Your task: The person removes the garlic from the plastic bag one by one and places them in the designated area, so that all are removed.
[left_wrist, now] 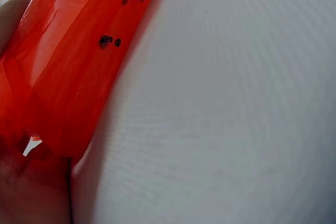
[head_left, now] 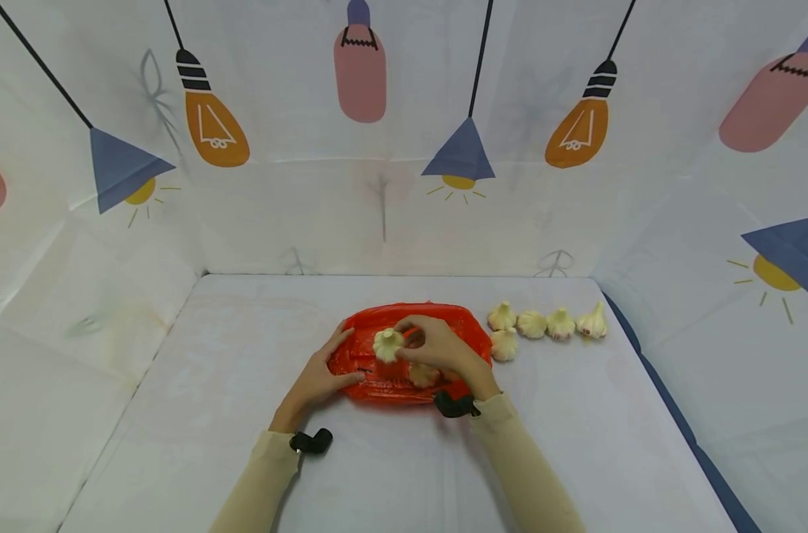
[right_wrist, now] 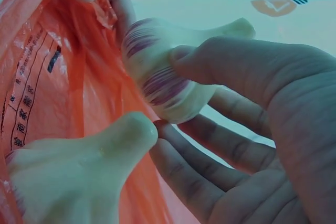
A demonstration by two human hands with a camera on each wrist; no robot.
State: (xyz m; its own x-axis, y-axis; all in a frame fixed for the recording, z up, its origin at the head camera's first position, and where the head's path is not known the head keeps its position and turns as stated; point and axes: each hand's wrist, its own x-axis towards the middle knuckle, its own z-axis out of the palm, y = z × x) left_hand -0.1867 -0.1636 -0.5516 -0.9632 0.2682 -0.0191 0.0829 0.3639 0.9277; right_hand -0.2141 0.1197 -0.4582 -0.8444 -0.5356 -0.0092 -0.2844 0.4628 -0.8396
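Note:
A red plastic bag (head_left: 370, 320) with black print lies spread on the white table. My right hand (head_left: 443, 349) pinches a garlic bulb (head_left: 386, 345) between thumb and fingers over the bag. Purple streaks mark this held garlic bulb (right_wrist: 163, 74) in the right wrist view, its stem pointing away from the bag. At the bag's left side, my left hand (head_left: 320, 379) grips the edge, with plastic (left_wrist: 68, 66) filling the upper left of the left wrist view. Inside the bag another garlic bulb (head_left: 423, 375) sits under the right hand, partly covered by it.
Right of the bag, several garlic bulbs (head_left: 560, 324) stand in a row, and one garlic bulb (head_left: 503, 345) sits in front of the row's left end. A printed white cloth (head_left: 404, 215) hangs behind and at both sides of the table (head_left: 244, 355).

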